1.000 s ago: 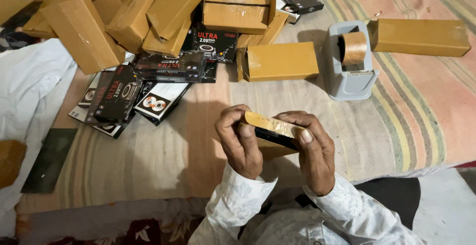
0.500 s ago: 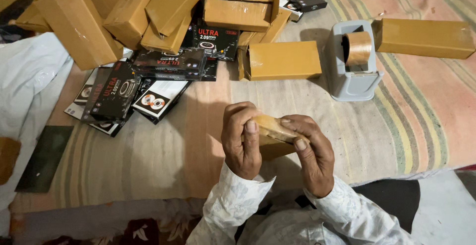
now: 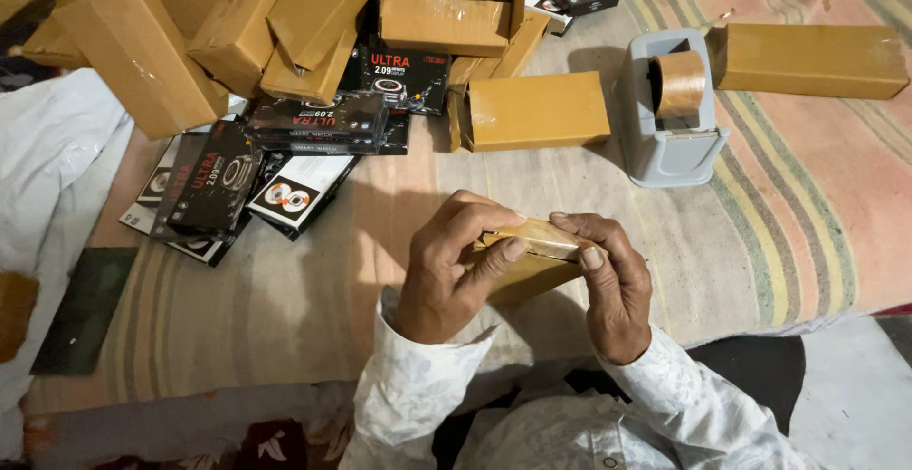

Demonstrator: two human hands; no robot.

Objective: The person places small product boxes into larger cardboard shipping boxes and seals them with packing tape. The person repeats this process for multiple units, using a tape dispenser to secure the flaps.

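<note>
Left hand [image 3: 446, 275] and right hand [image 3: 613, 285] fingers clamped on small tan cardboard box [image 3: 532, 256], held just above striped woven mat [image 3: 285, 308]. Beyond: grey tape dispenser [image 3: 670, 114], heap of plain brown cartons [image 3: 285, 23], glossy black product boxes [image 3: 214, 180]. White cloth [image 3: 47, 175] at left edge.

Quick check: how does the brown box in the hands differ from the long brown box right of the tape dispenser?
The brown box in the hands is lifted off the mat, tilted, gripped by the left hand and right hand; the long brown box lies flat on the striped mat, untouched. The held one is largely hidden by fingers; the long one shows its whole top face. Both are plain brown cardboard.
</note>
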